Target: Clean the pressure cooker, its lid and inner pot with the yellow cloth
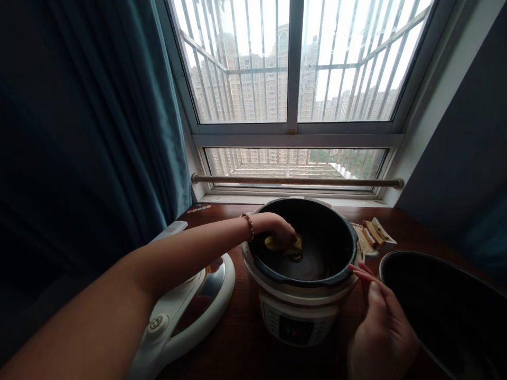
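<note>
My left hand [283, 232] reaches down inside a white electric pressure cooker [299, 311]. Its fingers are closed on a yellow cloth [293, 246], pressed low in the dark interior beside a small round fitting at the bottom. A beaded bracelet [249, 227] circles the left wrist. On the cooker's right side, my right hand [382, 311] has thumb and fingers together, with the tips at the rim. A thin reddish shape shows at those tips; I cannot tell whether it is a finger or a held thing.
The cooker's white lid [227, 295] lies at the left, partly behind my left arm. A large black pot [443, 306] stands at the right. Behind it is a small tray with brown pieces [374, 235]. A window with a horizontal rail [297, 181] and a blue curtain [158, 132] border the wooden surface.
</note>
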A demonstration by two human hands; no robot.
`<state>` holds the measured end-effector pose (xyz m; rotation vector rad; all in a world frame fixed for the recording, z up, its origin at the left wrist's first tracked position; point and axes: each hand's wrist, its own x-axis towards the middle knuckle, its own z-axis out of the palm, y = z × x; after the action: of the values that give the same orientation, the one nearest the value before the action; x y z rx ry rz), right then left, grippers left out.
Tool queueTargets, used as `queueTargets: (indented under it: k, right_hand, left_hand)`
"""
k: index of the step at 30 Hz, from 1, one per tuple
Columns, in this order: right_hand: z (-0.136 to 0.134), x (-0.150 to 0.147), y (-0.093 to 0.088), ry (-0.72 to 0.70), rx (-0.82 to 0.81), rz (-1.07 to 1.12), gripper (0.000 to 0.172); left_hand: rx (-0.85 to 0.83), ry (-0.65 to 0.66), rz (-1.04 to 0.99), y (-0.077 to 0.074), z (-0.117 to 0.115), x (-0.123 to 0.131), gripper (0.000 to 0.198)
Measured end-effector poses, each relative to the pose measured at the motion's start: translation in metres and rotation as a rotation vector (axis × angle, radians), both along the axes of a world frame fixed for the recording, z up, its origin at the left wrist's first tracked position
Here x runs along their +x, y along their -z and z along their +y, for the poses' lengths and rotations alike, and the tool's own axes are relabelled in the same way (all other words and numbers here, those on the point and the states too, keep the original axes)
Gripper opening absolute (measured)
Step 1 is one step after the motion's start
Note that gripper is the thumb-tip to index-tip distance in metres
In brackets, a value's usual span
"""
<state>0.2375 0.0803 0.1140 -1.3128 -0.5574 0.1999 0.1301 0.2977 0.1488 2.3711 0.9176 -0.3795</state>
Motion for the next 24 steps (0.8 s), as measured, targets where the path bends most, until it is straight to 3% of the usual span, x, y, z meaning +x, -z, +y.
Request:
queueTargets:
  k: [4, 6, 9, 11, 13, 15, 17, 18, 21, 24]
  right_hand:
    - [0.000, -0.002, -0.001, -0.026, 0.007, 0.028, 0.030]
    - [-0.001, -0.003, -0.001, -0.038, 0.024, 0.035, 0.031]
    - [0.000, -0.004, -0.001, -0.029, 0.058, 0.056, 0.031]
    - [-0.001, -0.004, -0.001, -0.027, 0.063, 0.063, 0.031]
    - [-0.003, -0.003, 0.001, -0.017, 0.057, 0.065, 0.031]
    - [-0.007, -0.002, 0.003, -0.007, 0.053, 0.051, 0.032]
    - [-0.012, 0.002, 0.001, -0.032, 0.044, 0.002, 0.032]
    - [-0.013, 0.005, -0.002, -0.070, 0.028, -0.045, 0.033]
    - [-0.003, 0.019, -0.028, -0.340, -0.090, -0.281, 0.032]
    - [0.035, 0.023, -0.069, -0.747, -0.273, -0.690, 0.027]
  left_hand:
    - [-0.288, 0.077, 0.279, -0.018, -0.030, -0.007, 0.040]
    - [-0.284, 0.155, 0.346, -0.037, -0.049, -0.008, 0.041]
    - [0.089, 0.167, 0.259, -0.074, -0.081, -0.015, 0.039]
    - [0.341, 0.001, 0.008, -0.095, -0.105, -0.027, 0.036]
    - [0.510, -0.198, -0.382, -0.102, -0.133, -0.041, 0.032]
    - [0.597, -0.385, -0.715, -0.093, -0.161, -0.054, 0.030]
    - [0.645, -0.526, -0.873, -0.071, -0.184, -0.061, 0.027]
    - [0.638, -0.534, -0.907, -0.058, -0.191, -0.062, 0.026]
    - [0.562, -0.478, -0.912, -0.023, -0.200, -0.060, 0.024]
    - [0.589, -0.450, -0.911, -0.005, -0.196, -0.058, 0.024]
